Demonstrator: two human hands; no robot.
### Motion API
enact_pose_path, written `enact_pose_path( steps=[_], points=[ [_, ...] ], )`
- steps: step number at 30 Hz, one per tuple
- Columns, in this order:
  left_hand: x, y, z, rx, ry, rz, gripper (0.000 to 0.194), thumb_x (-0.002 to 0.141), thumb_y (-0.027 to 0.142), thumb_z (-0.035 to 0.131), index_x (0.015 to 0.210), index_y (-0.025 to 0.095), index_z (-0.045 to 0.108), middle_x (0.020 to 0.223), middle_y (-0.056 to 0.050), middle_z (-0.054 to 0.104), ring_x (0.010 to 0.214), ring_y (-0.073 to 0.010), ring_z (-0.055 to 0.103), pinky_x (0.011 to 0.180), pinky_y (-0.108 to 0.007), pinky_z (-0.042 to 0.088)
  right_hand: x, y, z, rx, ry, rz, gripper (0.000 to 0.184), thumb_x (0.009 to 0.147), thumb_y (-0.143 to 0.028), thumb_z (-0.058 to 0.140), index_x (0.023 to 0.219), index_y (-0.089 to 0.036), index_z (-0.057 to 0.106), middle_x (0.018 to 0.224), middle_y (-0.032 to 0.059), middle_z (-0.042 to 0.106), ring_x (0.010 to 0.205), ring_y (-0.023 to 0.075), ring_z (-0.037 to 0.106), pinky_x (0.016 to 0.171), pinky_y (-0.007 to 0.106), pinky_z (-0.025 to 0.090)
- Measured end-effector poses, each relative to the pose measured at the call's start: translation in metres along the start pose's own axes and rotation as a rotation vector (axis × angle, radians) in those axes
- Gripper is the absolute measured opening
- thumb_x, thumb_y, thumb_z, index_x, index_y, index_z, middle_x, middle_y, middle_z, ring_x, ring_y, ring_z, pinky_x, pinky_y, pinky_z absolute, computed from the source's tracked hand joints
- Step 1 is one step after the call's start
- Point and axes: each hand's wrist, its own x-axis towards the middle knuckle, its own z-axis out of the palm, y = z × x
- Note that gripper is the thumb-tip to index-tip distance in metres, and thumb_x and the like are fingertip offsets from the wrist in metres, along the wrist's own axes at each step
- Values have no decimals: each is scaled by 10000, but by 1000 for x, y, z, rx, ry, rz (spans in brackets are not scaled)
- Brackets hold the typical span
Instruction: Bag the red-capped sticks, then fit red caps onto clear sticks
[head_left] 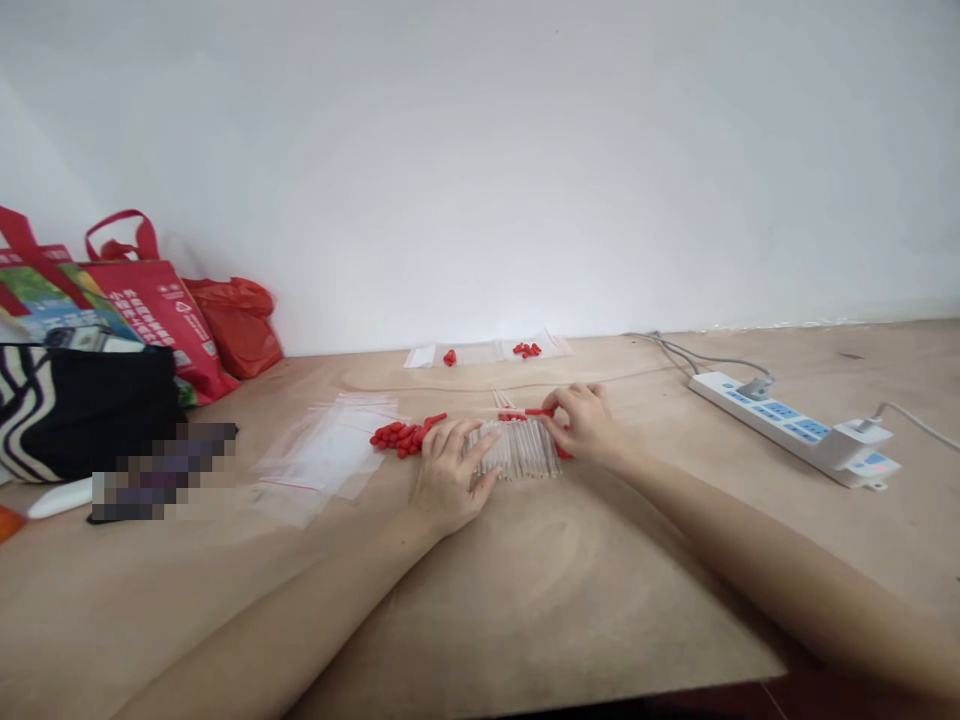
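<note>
A row of thin clear tubes [521, 452] lies side by side on the wooden table. My left hand [450, 478] rests flat at the left end of this row with its fingers apart, partly covering a pile of red rubber bulbs [395, 438]. Beyond the far ends of the tubes, my right hand [586, 425] pinches a small elongated red rubber bulb [537, 412] between thumb and fingers. More red pieces show under and beside that hand. A few pale thin sticks [501, 398] lie just behind the row.
Left of my hands, clear zip bags [322, 455] lie in a loose stack. Flat bags with red bulbs [527, 350] lie near the wall. A white power strip [787, 425] with plugs and cables occupies the right. Red shopping bags [161, 310] and a black striped bag [97, 410] stand far left.
</note>
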Motion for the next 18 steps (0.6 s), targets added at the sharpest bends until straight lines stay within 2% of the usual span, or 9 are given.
enact_pose_path(
  steps=[2, 4, 8, 14, 18],
  points=[
    [2, 3, 0, 64, 35, 45, 338, 782, 286, 528, 1113, 214, 546, 1135, -114, 550, 1053, -261, 466, 912, -463, 262, -26, -3, -5, 22, 76, -208, 126, 800, -259, 464, 760, -180, 554, 711, 26, 623, 727, 158, 503, 761, 338, 271],
    [2, 5, 0, 76, 34, 101, 276, 808, 251, 505, 1077, 231, 564, 1051, -79, 609, 997, -233, 506, 922, -467, 226, -45, -6, -5, 59, 122, -320, 138, 821, -227, 440, 833, -177, 568, 738, 29, 628, 724, 147, 498, 760, 328, 275],
    [0, 7, 1, 40, -14, 137, 154, 836, 211, 475, 880, 227, 622, 701, 9, 653, 734, -152, 548, 877, -432, 240, -58, -13, 2, 68, 169, -327, 227, 823, -215, 456, 1017, -162, 561, 798, 41, 639, 754, 149, 497, 757, 326, 280],
    [-4, 7, -2, 15, 0, 170, 172, 829, 202, 473, 748, 210, 625, 561, 30, 607, 637, -124, 511, 842, -408, 261, -54, -17, 10, 34, 226, -386, 137, 793, -320, 547, 782, -237, 656, 642, -12, 610, 691, 124, 465, 782, 345, 244],
    [-7, 8, -8, 9, -2, 207, 171, 807, 164, 481, 706, 208, 611, 520, 46, 590, 591, -111, 490, 834, -401, 266, -57, -16, 7, 26, 238, -474, 140, 788, -325, 559, 740, -233, 652, 578, -29, 580, 655, 111, 433, 807, 361, 231]
  ],
)
